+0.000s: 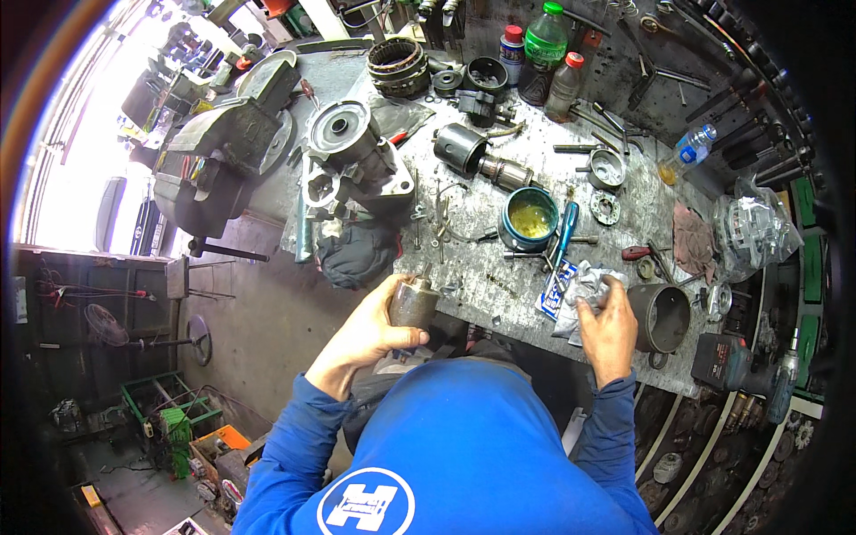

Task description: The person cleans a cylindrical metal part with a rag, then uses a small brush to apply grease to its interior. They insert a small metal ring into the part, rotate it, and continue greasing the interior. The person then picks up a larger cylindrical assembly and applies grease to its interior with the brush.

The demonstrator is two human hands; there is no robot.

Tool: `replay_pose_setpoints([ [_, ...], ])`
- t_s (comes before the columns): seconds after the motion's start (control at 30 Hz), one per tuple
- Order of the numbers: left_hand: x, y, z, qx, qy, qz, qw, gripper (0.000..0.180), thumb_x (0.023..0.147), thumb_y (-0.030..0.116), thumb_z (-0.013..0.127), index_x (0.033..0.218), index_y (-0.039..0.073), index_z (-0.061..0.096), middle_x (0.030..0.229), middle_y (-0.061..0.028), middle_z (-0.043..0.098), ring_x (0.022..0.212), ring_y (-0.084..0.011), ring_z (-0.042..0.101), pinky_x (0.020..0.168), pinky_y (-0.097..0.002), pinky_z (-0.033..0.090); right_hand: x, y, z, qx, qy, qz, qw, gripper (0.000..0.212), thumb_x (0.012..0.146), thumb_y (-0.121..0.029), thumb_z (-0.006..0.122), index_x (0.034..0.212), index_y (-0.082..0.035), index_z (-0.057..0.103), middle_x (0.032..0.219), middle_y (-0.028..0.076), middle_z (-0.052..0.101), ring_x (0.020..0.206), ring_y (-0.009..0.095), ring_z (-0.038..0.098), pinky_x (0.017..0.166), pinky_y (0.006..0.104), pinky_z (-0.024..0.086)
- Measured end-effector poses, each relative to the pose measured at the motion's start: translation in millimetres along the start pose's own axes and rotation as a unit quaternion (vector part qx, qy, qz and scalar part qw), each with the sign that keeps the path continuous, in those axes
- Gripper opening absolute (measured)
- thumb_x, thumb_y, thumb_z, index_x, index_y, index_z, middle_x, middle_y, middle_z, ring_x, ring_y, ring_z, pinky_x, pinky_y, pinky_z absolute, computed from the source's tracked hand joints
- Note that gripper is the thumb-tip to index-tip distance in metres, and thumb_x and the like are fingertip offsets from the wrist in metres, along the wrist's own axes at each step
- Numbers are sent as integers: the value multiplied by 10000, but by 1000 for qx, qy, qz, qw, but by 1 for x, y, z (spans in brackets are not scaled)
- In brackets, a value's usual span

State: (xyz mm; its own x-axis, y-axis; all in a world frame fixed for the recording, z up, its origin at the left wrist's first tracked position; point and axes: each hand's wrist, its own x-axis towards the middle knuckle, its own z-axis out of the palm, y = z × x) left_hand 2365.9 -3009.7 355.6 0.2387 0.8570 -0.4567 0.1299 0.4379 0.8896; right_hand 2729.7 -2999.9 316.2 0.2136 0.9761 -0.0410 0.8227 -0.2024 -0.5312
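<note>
My left hand [374, 323] is wrapped round a grey metal cylinder [413, 306] with a short stud on top, held just off the bench's front edge. It looks like a starter solenoid. At the bench's front right, my right hand [609, 328] has its thumb and fingers curled on a crumpled whitish rag [584, 290]. Part of the rag is hidden under the fingers. Beside it lies a blue and white packet [555, 290]. A blue-handled screwdriver [568, 227] rests against a round tin of yellowish grease [531, 217]. An open metal housing ring [664, 318] stands right of my right hand.
A large cast motor housing [343, 134] and a dark cloth [357, 254] occupy the bench's left. A bench vise [223, 152] sits further left. Bottles [546, 40] stand at the back. A cordless tool [736, 364] lies front right, near a bagged part [753, 223].
</note>
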Motion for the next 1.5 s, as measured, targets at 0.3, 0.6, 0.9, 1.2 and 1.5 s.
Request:
replay_pose_setpoints([
  [0.3,-14,83,-48,538,-60,189,819,588,625,67,833,1166,50,604,1114,-175,665,1060,-413,671,904,-447,552,5,-138,44,246,-247,-350,869,741,782,-345,897,1366,-1,597,1315,224,654,1196,361,656,1046,430,508],
  [0.6,-58,130,-125,447,-40,426,786,741,621,150,940,1287,54,629,1224,-195,643,1135,-364,658,989,-447,553,-21,-237,60,393,-135,-364,834,644,720,-190,909,1288,-26,654,1173,185,701,1045,316,711,933,378,562],
  [0.9,-59,133,-184,483,-161,455,731,692,621,153,969,1227,58,649,1081,-173,677,954,-344,710,806,-422,607,-26,-297,56,358,-182,-417,816,711,708,-172,894,1339,3,619,1171,185,687,1037,331,712,922,396,576],
  [1.2,-27,79,-88,-208,26,355,911,810,994,505,678,1519,-16,349,1403,-233,547,1307,-304,568,1132,-443,448,-47,-289,78,299,149,-357,872,705,643,-47,881,1281,47,596,1169,231,671,1026,407,708,892,442,595],
  [1.5,3,54,-90,-404,52,191,893,439,1002,293,610,1382,90,527,1152,-141,657,1060,-295,666,972,-460,551,-3,-213,9,168,-23,-367,915,598,748,-229,887,1262,-11,675,1186,189,653,969,346,656,872,445,543],
])
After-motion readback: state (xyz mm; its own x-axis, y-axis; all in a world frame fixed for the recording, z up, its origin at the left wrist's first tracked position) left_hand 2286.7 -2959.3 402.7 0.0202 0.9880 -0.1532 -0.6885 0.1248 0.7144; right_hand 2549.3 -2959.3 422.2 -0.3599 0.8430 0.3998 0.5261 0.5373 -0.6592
